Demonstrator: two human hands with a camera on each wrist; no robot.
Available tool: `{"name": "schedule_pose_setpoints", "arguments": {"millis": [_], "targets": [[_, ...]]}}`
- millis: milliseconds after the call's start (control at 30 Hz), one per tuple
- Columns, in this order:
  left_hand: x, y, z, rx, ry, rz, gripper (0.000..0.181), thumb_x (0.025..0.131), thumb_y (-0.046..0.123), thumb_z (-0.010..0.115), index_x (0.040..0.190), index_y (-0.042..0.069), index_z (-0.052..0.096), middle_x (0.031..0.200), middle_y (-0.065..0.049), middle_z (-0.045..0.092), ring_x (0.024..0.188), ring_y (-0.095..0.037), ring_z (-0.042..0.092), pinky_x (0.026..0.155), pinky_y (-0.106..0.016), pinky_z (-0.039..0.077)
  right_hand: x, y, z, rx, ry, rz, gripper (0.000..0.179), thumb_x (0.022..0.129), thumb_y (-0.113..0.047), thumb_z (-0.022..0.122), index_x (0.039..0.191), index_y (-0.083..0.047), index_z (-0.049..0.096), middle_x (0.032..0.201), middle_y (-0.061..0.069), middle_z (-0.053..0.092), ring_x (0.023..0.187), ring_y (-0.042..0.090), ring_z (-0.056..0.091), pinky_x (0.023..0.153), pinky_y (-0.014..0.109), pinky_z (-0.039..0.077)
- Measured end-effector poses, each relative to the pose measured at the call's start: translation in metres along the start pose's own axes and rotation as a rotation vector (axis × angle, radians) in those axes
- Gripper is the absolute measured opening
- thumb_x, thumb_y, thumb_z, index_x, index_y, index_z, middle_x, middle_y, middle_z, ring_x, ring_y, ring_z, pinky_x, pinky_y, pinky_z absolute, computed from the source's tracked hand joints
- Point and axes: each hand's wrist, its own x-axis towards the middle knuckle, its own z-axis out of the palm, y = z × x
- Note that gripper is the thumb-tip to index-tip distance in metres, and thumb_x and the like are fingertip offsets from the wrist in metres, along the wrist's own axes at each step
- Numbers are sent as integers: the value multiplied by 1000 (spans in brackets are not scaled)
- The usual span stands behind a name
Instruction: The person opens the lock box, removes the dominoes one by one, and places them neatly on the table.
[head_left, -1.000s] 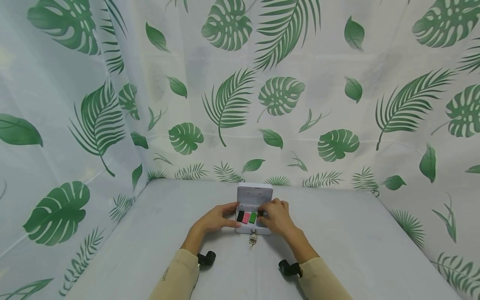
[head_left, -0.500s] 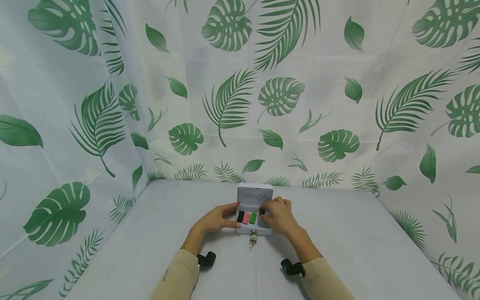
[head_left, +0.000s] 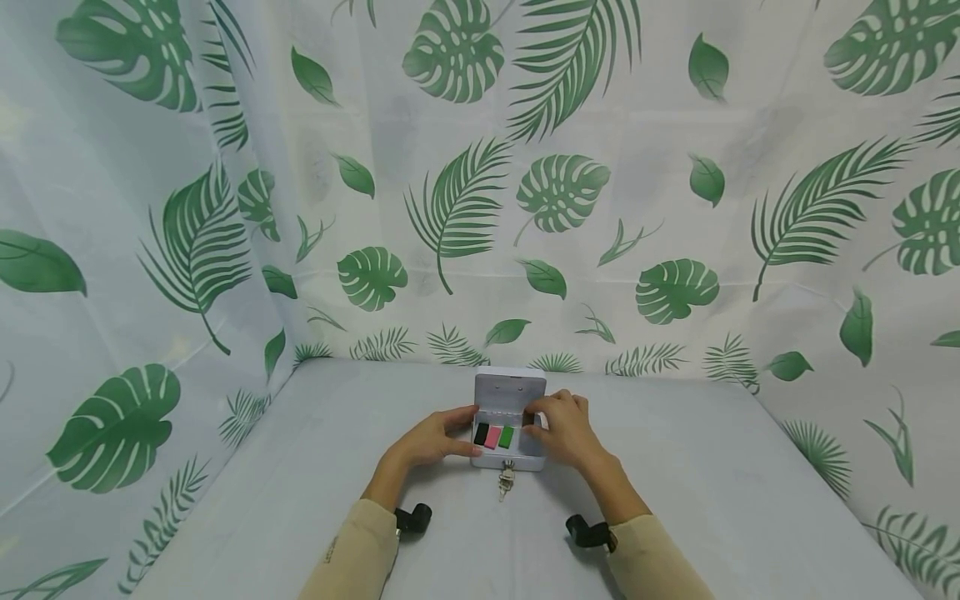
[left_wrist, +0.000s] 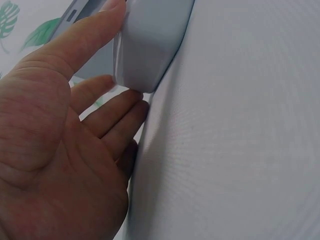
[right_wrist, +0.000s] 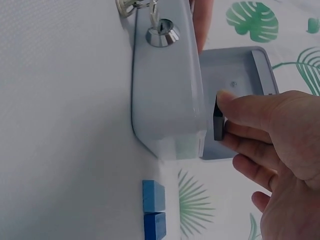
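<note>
A small light-grey metal cash box (head_left: 491, 461) stands on the table with its lid (head_left: 510, 392) raised. In it lie a black block (head_left: 482, 433), a pink block (head_left: 492, 437) and a green block (head_left: 506, 437). My left hand (head_left: 426, 437) holds the box's left end, thumb at the front corner and fingers toward the back; the left wrist view shows the thumb (left_wrist: 85, 42) on the rim. My right hand (head_left: 566, 429) pinches a dark block (right_wrist: 218, 125) between thumb and fingers, by the box's right end. Keys (right_wrist: 154, 12) hang from the front lock (right_wrist: 162, 34).
Two blue blocks, one lighter (right_wrist: 153, 196) and one darker (right_wrist: 155, 226), lie on the table beyond the box's right end. A pale cloth covers the table (head_left: 675, 467). Leaf-printed curtains (head_left: 465, 317) rise at the back and sides.
My right hand has shifted slightly to the right and up, with the dark block between its fingers. The left hand and the box have stayed in place.
</note>
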Motion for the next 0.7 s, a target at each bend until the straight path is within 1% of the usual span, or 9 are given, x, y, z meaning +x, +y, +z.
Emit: {"name": "schedule_pose_setpoints", "arguments": {"millis": [200, 433, 700], "targets": [[2, -1, -1, 1, -7, -9, 89, 86, 38, 86, 160, 16, 42, 164, -2, 45, 153, -26, 41, 127, -51, 29, 1, 4, -4, 17, 3, 27, 23, 88, -18, 84, 108, -9, 79, 107, 5, 78, 107, 27, 55, 109, 61, 28], [3, -2, 0, 0, 1, -28, 92, 83, 41, 88, 160, 19, 43, 164, 0, 45, 154, -23, 40, 128, -50, 28, 2, 7, -8, 23, -16, 55, 25, 89, -18, 83, 112, -9, 79, 111, 5, 78, 111, 28, 55, 111, 62, 26], [3, -3, -1, 6, -6, -19, 93, 83, 42, 88, 160, 18, 42, 163, -1, 45, 154, -23, 40, 128, -49, 28, 0, 12, -13, 36, -40, 81, 27, 91, -20, 82, 115, -8, 78, 113, 7, 77, 115, 29, 55, 113, 61, 25]]}}
